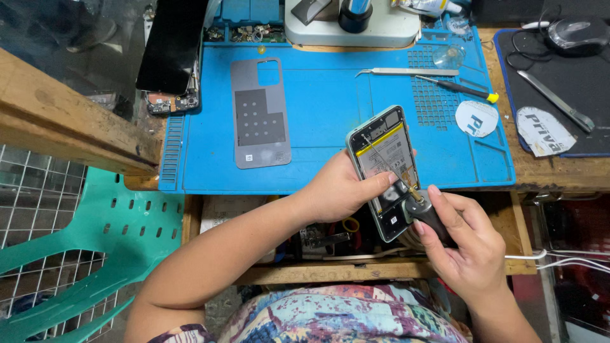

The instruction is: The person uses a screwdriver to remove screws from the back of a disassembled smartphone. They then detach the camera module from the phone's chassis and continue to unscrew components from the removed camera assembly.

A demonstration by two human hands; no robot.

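Phone with its back removed [383, 170] sits tilted in the air just over the near edge of the blue work mat [324, 108], its battery and circuit boards exposed toward the camera. It looks light and stiff, but open like this it is probably fragile: the safest hold seems to be by the long side edges of the frame, away from the battery and the thin cables. The left hand [340, 190] does just that, fingers wrapped behind the body and the thumb pressed on the frame's left edge, clamping it steady. The right hand [467, 244] is closed around a dark-handled screwdriver [427, 213], its brass tip touching the lower part of the open phone. On the mat, well apart from the hands, lies the grey back cover [259, 113], inner face up. Farther right lie metal tweezers [406, 72], and just beside them a thin screwdriver with a yellow cap [459, 88].
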